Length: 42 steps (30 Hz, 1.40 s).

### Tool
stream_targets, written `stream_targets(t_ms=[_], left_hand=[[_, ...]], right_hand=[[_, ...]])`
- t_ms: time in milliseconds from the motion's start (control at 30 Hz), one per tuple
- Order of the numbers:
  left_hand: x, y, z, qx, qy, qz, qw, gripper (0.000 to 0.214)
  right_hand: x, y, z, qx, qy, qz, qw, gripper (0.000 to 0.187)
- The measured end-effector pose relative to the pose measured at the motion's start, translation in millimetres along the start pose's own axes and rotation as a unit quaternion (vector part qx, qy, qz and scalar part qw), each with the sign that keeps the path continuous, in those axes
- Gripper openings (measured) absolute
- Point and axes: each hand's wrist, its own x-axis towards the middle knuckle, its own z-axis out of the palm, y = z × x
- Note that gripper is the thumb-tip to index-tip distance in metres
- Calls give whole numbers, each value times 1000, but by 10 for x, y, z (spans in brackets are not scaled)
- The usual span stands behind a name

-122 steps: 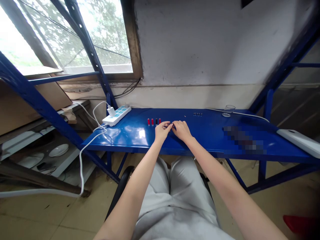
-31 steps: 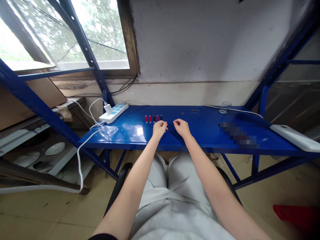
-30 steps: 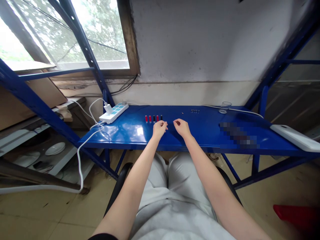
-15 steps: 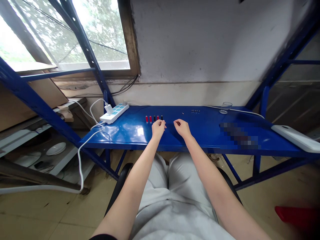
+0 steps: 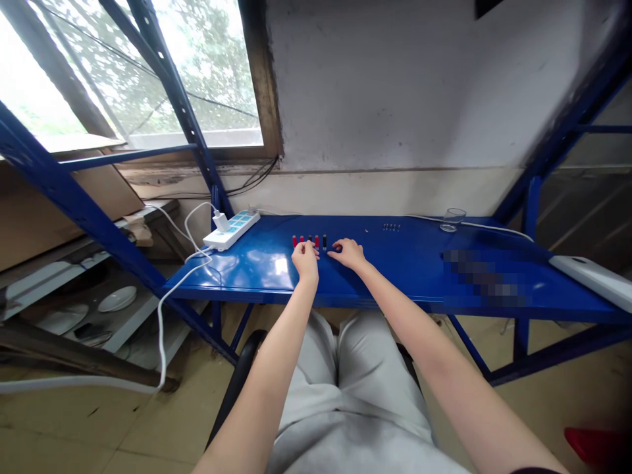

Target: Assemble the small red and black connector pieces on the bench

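Note:
Several small red and black cylinders stand in a row on the blue table (image 5: 395,276). My left hand (image 5: 306,260) is just in front of the row, partly covering the lower ends of a few. Its fingers are curled together, and what they hold, if anything, is too small to make out. To the right, my right hand (image 5: 349,253) reaches toward the black cylinder (image 5: 324,242) at the row's right end. Thumb and forefinger are apart there, with no object visible between them. Left of that stands a red cylinder (image 5: 316,241).
Several tiny metal pieces (image 5: 392,228) line up farther back, near a small loose bit (image 5: 366,231). A clear glass (image 5: 451,220) stands at the back right. A white power strip (image 5: 232,230) with cords lies at the left, a white object (image 5: 592,280) at the right edge.
My right hand has shifted left toward the row, and its thumb and forefinger have parted. My left hand has moved slightly left along the front of the cylinders. The view has tilted a little.

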Motion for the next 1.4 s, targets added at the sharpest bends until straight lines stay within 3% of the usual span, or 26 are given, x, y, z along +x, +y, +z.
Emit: stream_targets(t_ms=[367, 500, 633, 733, 800, 900, 1033, 1233, 1400], left_hand=[[-19, -12, -12, -2, -10, 9, 1000, 18], [-12, -17, -3, 0, -24, -5, 1000, 20], [-34, -20, 31, 8, -85, -4, 996, 21], [-79, -16, 46, 46, -157, 31, 986, 31], [-102, -21, 48, 75, -197, 65, 975, 26], [-104, -41, 49, 84, -231, 87, 965, 19], [-80, -54, 56, 56, -240, 60, 967, 18], [-105, -28, 57, 37, -269, 68, 960, 19], [-126, -24, 58, 30, -310, 64, 948, 21]], right_hand=[[207, -202, 181, -4, -6, 34, 999, 23], [169, -201, 164, -5, 12, 13, 1000, 16], [32, -156, 32, -39, 40, -41, 998, 19], [-119, -111, -75, -78, 66, -92, 991, 23], [-221, -80, -114, -78, 96, -110, 986, 26], [-337, -34, -122, -32, 154, -98, 983, 31], [-386, 12, -115, 67, 201, -49, 976, 35], [-396, 39, -137, 208, 191, 0, 959, 40], [-426, 19, -150, 225, 163, 4, 961, 52]])
